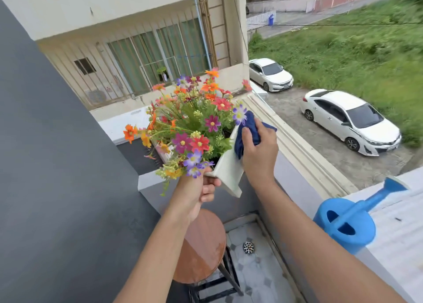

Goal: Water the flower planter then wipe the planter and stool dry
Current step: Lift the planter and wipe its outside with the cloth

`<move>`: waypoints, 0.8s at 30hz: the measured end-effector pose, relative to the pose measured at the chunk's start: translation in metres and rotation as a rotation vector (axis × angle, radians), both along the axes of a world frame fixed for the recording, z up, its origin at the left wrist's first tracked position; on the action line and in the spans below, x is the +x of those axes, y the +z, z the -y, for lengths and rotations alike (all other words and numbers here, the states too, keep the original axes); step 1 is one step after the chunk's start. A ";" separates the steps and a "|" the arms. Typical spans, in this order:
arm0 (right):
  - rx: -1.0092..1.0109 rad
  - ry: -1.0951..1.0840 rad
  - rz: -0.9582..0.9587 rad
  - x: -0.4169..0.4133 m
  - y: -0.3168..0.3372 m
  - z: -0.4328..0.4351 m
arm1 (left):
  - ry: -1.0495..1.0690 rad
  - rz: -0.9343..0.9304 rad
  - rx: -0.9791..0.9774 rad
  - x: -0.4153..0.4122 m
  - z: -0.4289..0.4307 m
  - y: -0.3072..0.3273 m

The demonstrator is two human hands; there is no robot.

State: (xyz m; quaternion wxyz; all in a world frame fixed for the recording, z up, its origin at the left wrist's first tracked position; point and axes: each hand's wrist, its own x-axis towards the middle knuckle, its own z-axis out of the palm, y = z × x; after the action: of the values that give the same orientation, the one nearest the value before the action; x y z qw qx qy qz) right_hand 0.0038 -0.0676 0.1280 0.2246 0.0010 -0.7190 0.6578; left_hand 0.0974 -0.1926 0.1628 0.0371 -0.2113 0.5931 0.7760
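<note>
A white rectangular planter [229,165] full of colourful flowers [192,121] is lifted in the air above the round wooden stool [201,245]. My left hand [201,188] grips the planter's near end from below. My right hand [258,149] presses a dark blue cloth [246,133] against the planter's right side wall. The stool's brown seat looks wet and has nothing standing on it. A blue watering can [348,222] rests on the ledge at the right, its spout pointing away.
A dark grey wall [57,165] fills the left. The balcony's low parapet [297,188] runs along the right, with a street and two white cars far below. A tiled floor with a drain [248,247] lies beside the stool.
</note>
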 end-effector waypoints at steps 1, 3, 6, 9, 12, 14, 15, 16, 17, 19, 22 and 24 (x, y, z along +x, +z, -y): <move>0.008 -0.010 0.011 -0.008 0.002 -0.001 | -0.001 -0.002 0.003 0.000 -0.001 -0.002; 0.015 -0.004 0.012 -0.005 -0.001 0.001 | 0.013 -0.008 -0.017 -0.001 -0.001 -0.003; 0.040 0.082 -0.118 0.035 -0.016 0.015 | 0.058 -0.026 0.004 -0.009 0.005 -0.002; 0.133 0.199 -0.193 0.076 -0.049 0.026 | 0.107 -0.044 0.017 -0.014 0.016 -0.002; 0.108 0.204 -0.062 0.088 -0.076 0.024 | 0.130 -0.043 0.019 -0.013 0.022 -0.001; 0.055 0.186 0.040 0.085 -0.079 0.021 | 0.135 -0.045 0.023 -0.011 0.022 -0.002; 0.040 0.182 0.062 0.083 -0.076 0.021 | 0.134 -0.050 0.024 -0.010 0.021 -0.002; 0.027 0.180 0.067 0.081 -0.070 0.023 | 0.133 -0.055 0.021 -0.011 0.020 -0.002; 0.018 0.178 0.053 0.080 -0.061 0.025 | 0.133 -0.058 0.013 -0.011 0.019 -0.003; 0.012 0.160 -0.023 0.075 -0.040 0.028 | 0.123 -0.059 0.001 -0.011 0.014 -0.004; 0.018 0.094 -0.117 0.053 -0.014 0.030 | 0.104 -0.062 0.026 -0.009 0.012 -0.005; 0.051 0.035 -0.115 0.034 -0.011 0.028 | 0.101 -0.067 0.068 -0.008 0.011 -0.005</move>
State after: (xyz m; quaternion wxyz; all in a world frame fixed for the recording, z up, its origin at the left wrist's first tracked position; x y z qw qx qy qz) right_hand 0.0381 -0.0957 0.1170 0.2540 0.0573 -0.7212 0.6420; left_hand 0.0892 -0.2037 0.1582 -0.0148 -0.2137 0.5559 0.8031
